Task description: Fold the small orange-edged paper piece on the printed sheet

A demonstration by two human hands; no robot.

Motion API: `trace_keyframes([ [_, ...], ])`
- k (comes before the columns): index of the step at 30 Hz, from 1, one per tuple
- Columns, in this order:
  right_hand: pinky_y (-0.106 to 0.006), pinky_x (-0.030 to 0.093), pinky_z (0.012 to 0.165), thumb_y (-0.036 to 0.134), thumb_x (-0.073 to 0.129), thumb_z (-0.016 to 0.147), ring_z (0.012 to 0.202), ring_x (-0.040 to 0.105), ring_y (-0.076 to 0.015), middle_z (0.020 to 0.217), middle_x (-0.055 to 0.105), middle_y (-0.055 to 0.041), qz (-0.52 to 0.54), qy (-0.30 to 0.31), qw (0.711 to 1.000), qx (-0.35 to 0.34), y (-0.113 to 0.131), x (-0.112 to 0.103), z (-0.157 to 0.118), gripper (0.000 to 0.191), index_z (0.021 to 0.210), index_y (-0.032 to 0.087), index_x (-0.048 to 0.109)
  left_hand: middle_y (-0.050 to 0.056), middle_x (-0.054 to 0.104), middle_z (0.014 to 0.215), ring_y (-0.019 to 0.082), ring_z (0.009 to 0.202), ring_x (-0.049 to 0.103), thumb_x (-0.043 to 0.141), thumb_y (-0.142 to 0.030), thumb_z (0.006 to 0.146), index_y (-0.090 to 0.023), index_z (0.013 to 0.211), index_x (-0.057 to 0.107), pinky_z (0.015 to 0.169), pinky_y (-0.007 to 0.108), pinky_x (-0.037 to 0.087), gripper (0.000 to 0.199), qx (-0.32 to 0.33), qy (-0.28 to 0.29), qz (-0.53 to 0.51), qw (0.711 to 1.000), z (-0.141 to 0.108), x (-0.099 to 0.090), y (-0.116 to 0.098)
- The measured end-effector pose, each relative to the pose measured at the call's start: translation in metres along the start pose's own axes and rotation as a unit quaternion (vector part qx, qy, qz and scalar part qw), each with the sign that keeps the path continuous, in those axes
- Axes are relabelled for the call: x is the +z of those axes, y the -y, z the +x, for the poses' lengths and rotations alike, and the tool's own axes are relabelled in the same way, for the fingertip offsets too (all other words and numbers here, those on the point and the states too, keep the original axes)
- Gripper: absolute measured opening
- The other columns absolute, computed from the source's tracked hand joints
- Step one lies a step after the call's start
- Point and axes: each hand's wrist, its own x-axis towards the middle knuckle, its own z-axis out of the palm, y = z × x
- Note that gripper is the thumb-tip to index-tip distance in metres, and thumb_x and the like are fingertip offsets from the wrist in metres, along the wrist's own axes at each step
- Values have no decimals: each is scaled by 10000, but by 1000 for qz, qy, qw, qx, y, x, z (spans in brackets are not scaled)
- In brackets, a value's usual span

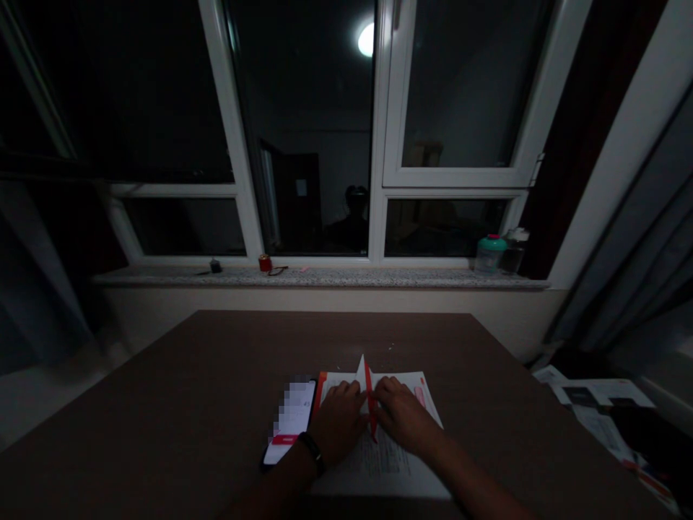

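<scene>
Low in the middle of the frame, my left hand (pixel 338 422) and right hand (pixel 403 417) press down side by side on a sheet of white paper (pixel 379 462) lying on the dark worktop (pixel 189 404). Between them a red-edged folded flap (pixel 367 383) stands up in a point. My fingers are curled and bearing on the fold on either side; they look closed around the crease, though in this dim light I cannot tell how tightly. I judge the paper light, thin and limp, easy to crease or tear, and likely to slide on the smooth top unless pinned flat. The best hold is close to the fold line, fingertips on both sides. A lit phone (pixel 292 422) lies just left of my left hand, touching the paper's edge.
</scene>
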Motion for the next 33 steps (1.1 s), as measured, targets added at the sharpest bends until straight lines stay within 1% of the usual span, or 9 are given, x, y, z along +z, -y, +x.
trace_keyframes([
  [4,-331,400,893,202,491,943,1034,525,-225,1060,592,-80,18,2,1000,1,-2,-1,0,215,1094,192,644,56,567,1164,251,1100,507,539,-200,923,-213,1148,563,962,395,372,227,-15,-16,-27,999,-2,1,0],
  [7,-323,410,897,174,469,944,1019,540,-216,1029,613,-78,35,-4,999,9,-5,1,2,210,1027,184,661,56,605,1106,233,1073,542,502,-174,941,-190,1055,595,953,368,388,148,-34,-25,-43,998,0,1,3],
  [9,-307,422,892,138,452,939,1003,553,-205,1002,632,-72,56,-13,998,6,-7,2,4,229,995,183,670,50,634,1073,222,1053,566,459,-146,954,-190,1028,615,938,357,403,178,-42,-30,-56,997,3,2,6],
  [11,-296,433,895,110,450,928,995,568,-195,993,654,-66,84,-23,996,-6,-10,3,4,253,1005,186,679,43,656,1075,210,1049,581,426,-106,952,-197,1051,629,928,347,415,243,-37,-37,-74,996,5,4,11],
  [14,-294,441,905,99,465,919,990,590,-189,998,678,-62,111,-34,993,-15,-15,5,5,271,1028,196,694,35,669,1097,197,1063,585,426,-52,910,-203,1066,637,937,333,424,303,-29,-56,-96,993,7,9,18],
  [22,-288,442,897,57,475,894,992,586,-184,973,673,-51,108,-35,993,-14,-20,13,10,286,976,203,707,27,673,1076,192,1044,599,418,-42,892,-202,1006,632,942,334,425,291,-30,-60,-118,991,11,14,24],
  [24,-290,437,908,40,469,881,1013,577,-186,984,663,-53,102,-26,994,-6,-19,12,10,296,972,199,701,25,667,1056,193,1027,598,438,-36,868,-202,992,623,921,329,429,278,-32,-55,-115,991,11,13,23],
  [28,-311,419,945,27,506,835,1066,557,-199,1024,646,-56,91,-2,996,-2,-16,6,5,299,1009,201,677,20,641,1046,200,1013,580,540,-55,799,-209,994,599,899,325,427,256,-30,-30,-98,994,8,8,20],
  [33,-324,412,958,36,579,794,1096,539,-212,1073,627,-57,103,15,995,-1,-14,0,-1,329,1065,210,646,32,608,1124,230,1083,543,675,-148,778,-202,1014,588,953,363,396,257,-32,-3,-81,996,2,1,14],
])
